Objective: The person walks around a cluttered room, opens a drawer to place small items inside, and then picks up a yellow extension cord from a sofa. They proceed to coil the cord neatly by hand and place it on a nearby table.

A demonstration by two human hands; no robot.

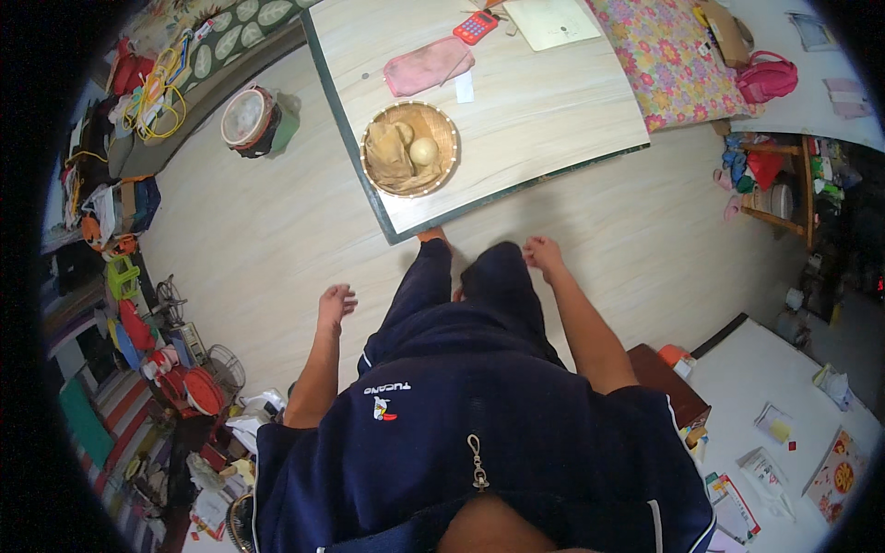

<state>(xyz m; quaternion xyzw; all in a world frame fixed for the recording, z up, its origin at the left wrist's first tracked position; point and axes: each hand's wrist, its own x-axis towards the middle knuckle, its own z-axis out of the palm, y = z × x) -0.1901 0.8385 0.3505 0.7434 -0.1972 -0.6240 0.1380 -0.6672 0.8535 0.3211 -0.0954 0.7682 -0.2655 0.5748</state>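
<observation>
My left hand [337, 304] hangs over the floor beside my left leg, its fingers loosely bent and apart, with nothing in them. Near my right knee is my right hand [542, 253], also empty, with slightly curled fingers. Neither hand touches anything on the table [535, 120] in front of me. On the table's near left corner stands a round woven basket [444, 132]. Inside it lie a crumpled tan cloth or wrapping [388, 158] and a pale round object [423, 151] whose kind I cannot make out.
Farther back on the table are a pink pouch [429, 67], a red calculator [476, 28] and a pale notebook [553, 23]. A lined bin [247, 118] stands on the floor at the left. Clutter [189, 382] runs along the left; a shelf [779, 189] stands right.
</observation>
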